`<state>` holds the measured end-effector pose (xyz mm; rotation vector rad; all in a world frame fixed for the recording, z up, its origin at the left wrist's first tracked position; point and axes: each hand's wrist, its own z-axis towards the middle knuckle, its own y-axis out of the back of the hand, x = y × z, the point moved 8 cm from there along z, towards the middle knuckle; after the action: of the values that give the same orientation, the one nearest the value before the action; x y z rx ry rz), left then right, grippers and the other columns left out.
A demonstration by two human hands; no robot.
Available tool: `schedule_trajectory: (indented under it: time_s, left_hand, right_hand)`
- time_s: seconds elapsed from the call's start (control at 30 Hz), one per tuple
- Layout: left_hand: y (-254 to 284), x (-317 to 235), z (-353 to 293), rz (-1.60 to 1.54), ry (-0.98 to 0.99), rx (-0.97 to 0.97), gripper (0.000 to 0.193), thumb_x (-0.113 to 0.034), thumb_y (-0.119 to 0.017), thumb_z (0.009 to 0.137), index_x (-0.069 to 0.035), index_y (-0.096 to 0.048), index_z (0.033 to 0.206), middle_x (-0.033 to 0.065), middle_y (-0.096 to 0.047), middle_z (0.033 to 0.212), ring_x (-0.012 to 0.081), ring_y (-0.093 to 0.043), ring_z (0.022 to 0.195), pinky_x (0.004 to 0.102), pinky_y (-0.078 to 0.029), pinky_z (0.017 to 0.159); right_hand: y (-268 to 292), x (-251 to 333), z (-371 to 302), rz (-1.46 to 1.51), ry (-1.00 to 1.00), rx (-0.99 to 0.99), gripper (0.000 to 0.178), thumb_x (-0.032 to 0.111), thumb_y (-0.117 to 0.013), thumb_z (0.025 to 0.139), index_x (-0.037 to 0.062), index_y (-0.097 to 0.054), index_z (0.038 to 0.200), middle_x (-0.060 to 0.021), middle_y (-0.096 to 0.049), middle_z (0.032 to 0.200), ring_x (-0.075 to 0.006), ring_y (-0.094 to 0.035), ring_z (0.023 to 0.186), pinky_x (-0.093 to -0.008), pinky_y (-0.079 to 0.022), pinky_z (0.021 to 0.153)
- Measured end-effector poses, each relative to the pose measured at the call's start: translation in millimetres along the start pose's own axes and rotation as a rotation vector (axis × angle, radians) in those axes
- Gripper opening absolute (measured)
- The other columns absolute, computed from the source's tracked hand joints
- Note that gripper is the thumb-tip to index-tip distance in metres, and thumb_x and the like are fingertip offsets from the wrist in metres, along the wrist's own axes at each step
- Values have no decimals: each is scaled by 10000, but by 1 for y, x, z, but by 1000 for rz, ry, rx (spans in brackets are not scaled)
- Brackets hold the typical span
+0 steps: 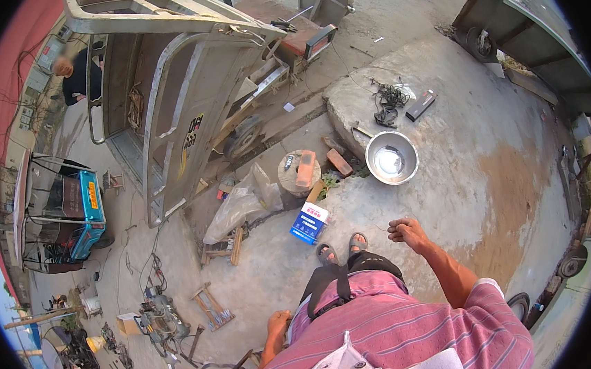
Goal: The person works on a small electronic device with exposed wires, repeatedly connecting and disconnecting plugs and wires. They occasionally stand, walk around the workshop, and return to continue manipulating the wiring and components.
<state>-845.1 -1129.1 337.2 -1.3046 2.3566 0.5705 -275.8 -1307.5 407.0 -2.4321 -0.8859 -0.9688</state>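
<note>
My right hand (408, 234) is held out in front of me on the right, its fingers pinched together on a thin wire (382, 229) whose short end sticks out to the left. Low at my left side hangs my left hand (277, 325), its fingers curled in; whatever they may hold is hidden. Beyond the right hand a metal basin (391, 158) rests on the concrete, apart from it. In front of my feet stands a blue and white cardboard box (310, 223), with one flap up.
A round stump (288, 176) bears an orange brick (305, 168); another brick (338, 162) lies beside it. Black cables (391, 97) and a dark oblong box (421, 105) lie past the basin. A metal vehicle body (186, 124), a plastic sack (242, 206) and a small wooden stool (211, 306) are leftward. A person (82, 76) is far left.
</note>
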Motion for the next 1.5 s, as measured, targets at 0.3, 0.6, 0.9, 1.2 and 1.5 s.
schedule_trajectory:
  time_s: [0.3, 0.6, 0.9, 1.2, 1.5]
  left_hand:
    - [-6, -23, 27, 53, 267, -41, 165, -186, -637, 984, -52, -635, 1080, 82, -684, 847, 187, -660, 644, 339, -550, 567]
    - [-68, -87, 55, 108, 248, -139, 147, -195, -634, 992, -49, -630, 1007, 76, -660, 807, 190, -652, 642, 335, -540, 546]
    - [-280, -166, 60, 113, 65, 106, 151, -202, -679, 966, -51, -681, 978, 57, -682, 829, 153, -625, 643, 322, -526, 579]
    - [-279, -168, 57, 25, 235, -73, 182, -202, -655, 968, -54, -669, 1074, 100, -703, 903, 231, -682, 720, 371, -554, 626]
    - [-294, -220, 136, 2, 202, -37, 166, -201, -644, 973, -70, -647, 1075, 91, -696, 916, 215, -680, 720, 367, -564, 628]
  right_hand:
    - [167, -179, -56, 210, -196, -443, 290, -31, -520, 907, -109, -543, 1185, -193, -678, 953, -266, -698, 728, -340, -605, 620]
    - [261, -217, -18, 548, -86, -375, 197, -37, -483, 935, -55, -498, 1131, -181, -655, 899, -255, -688, 697, -337, -576, 560]
    - [394, -12, 55, 128, -92, -559, 291, 219, -558, 1030, 18, -549, 1240, -115, -704, 921, -164, -658, 640, -254, -476, 478]
    - [408, 65, 152, -39, -89, -526, 292, 194, -538, 1032, -4, -542, 1246, -147, -720, 936, -181, -665, 622, -279, -470, 457]
    - [336, 127, 203, -220, -152, -386, 285, 225, -600, 1002, 8, -659, 1176, -102, -734, 916, -155, -670, 635, -276, -468, 505]
